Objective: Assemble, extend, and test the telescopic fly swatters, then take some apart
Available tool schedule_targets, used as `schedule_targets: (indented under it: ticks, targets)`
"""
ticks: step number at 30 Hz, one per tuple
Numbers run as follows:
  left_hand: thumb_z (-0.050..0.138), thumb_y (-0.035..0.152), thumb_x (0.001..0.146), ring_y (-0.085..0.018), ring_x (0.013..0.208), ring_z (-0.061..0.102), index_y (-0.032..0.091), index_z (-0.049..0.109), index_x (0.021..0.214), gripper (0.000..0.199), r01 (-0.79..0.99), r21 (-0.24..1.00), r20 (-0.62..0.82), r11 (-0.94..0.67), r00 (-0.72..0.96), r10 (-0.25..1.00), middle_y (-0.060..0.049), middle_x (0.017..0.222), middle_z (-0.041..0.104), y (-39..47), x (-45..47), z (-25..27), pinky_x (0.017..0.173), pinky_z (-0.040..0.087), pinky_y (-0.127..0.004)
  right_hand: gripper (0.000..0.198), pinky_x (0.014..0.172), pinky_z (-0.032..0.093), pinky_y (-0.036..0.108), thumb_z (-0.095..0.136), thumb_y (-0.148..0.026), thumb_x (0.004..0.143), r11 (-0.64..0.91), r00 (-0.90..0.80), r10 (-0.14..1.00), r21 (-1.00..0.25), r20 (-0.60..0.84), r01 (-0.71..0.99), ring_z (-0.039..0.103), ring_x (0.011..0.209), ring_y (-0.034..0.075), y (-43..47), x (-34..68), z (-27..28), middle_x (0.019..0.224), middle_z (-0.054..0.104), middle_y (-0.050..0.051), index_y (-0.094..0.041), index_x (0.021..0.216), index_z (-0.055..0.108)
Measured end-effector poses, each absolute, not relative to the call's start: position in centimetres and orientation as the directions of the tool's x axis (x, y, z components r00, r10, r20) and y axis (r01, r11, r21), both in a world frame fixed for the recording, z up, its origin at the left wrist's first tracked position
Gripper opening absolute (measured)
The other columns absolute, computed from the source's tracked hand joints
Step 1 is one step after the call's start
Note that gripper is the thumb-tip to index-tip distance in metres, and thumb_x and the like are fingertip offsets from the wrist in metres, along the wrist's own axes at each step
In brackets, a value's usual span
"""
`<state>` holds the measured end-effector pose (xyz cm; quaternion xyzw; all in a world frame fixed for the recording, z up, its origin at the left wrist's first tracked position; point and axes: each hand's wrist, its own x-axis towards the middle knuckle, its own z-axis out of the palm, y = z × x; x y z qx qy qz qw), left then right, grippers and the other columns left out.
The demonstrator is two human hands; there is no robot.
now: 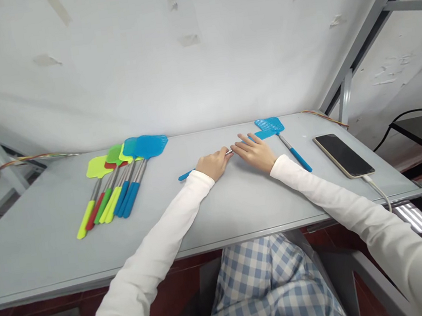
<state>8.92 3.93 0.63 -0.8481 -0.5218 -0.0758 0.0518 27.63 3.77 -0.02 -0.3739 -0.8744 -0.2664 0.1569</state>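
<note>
A blue fly swatter (186, 175) lies crosswise between my hands, its handle pointing left and its flat head to the right. My left hand (213, 165) is closed around it near the handle, with a short piece of metal rod showing past the fingertips. My right hand (255, 155) grips the rod near the head with thumb and fingertips, the other fingers stretched over the blue head and partly hiding it. Just beyond the right hand lies another blue fly swatter (300, 158), its head touching or overlapping the held one; I cannot tell which.
On the left of the grey table (218, 214) lies a fanned pile of several fly swatters (123, 182) in yellow, red, green and blue. A phone (344, 155) with a white cable (379, 192) rests at the right. A white wall (201, 86) closes off the back.
</note>
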Motion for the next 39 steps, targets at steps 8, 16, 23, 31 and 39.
schedule_targets:
  ticks: [8, 16, 23, 31, 39]
  targets:
    - [0.017, 0.048, 0.097, -0.022, 0.085, 0.067, 0.021, 0.054, 0.113, 0.048, 0.876, -0.022, 0.202, -0.481, 0.475, 0.856, -0.011, 0.099, 0.071, 4.4, 8.9, 1.0, 0.063, 0.039, -0.028, 0.029, 0.101, 0.030, 0.046, 0.038, -0.016, 0.096, 0.490, -0.604, 0.578, 0.359, 0.549, 0.794, 0.051, 0.119, 0.026, 4.6, 28.6, 0.2, 0.095, 0.069, 0.006, -0.020, 0.109, 0.064]
    - [0.023, 0.051, 0.096, -0.024, 0.080, 0.066, 0.023, 0.059, 0.105, 0.047, 0.911, -0.065, 0.261, -0.408, 0.410, 0.874, -0.009, 0.089, 0.072, 5.9, 6.0, 1.9, 0.060, 0.033, -0.029, 0.029, 0.102, 0.027, 0.051, 0.039, -0.023, 0.097, 0.278, -0.346, 0.657, 0.212, 0.670, 0.937, 0.050, 0.120, 0.026, 7.2, 34.0, 1.2, 0.098, 0.071, 0.004, -0.023, 0.101, 0.068]
    - [0.030, 0.050, 0.095, -0.023, 0.078, 0.067, 0.021, 0.062, 0.104, 0.044, 0.904, -0.079, 0.274, -0.420, 0.425, 0.863, -0.008, 0.088, 0.073, 6.5, 5.5, 0.6, 0.058, 0.032, -0.029, 0.031, 0.097, 0.032, 0.039, 0.038, -0.008, 0.092, 0.498, -0.580, 0.686, 0.297, 0.440, 0.815, 0.052, 0.115, 0.022, 6.3, 31.4, 0.3, 0.100, 0.068, 0.011, -0.013, 0.106, 0.065]
    - [0.035, 0.049, 0.094, -0.020, 0.075, 0.067, 0.019, 0.064, 0.102, 0.043, 0.841, -0.015, 0.393, -0.541, 0.502, 0.770, -0.008, 0.083, 0.072, 5.9, 7.0, -0.1, 0.057, 0.036, -0.027, 0.038, 0.071, 0.028, 0.033, 0.028, -0.031, 0.100, 0.538, -0.584, 0.693, 0.236, 0.423, 0.809, 0.053, 0.078, 0.019, 4.7, 27.9, 0.4, 0.093, 0.066, 0.009, -0.016, 0.104, 0.063]
    - [0.033, 0.042, 0.096, -0.016, 0.083, 0.067, 0.022, 0.061, 0.110, 0.037, 0.794, 0.044, 0.458, -0.606, 0.524, 0.719, -0.005, 0.097, 0.071, 5.1, 7.8, -0.1, 0.056, 0.037, -0.024, 0.041, 0.071, 0.030, 0.032, 0.026, -0.035, 0.100, 0.559, -0.568, 0.659, 0.184, 0.492, 0.808, 0.051, 0.081, 0.020, 4.4, 28.1, 0.7, 0.091, 0.061, 0.010, -0.015, 0.099, 0.061]
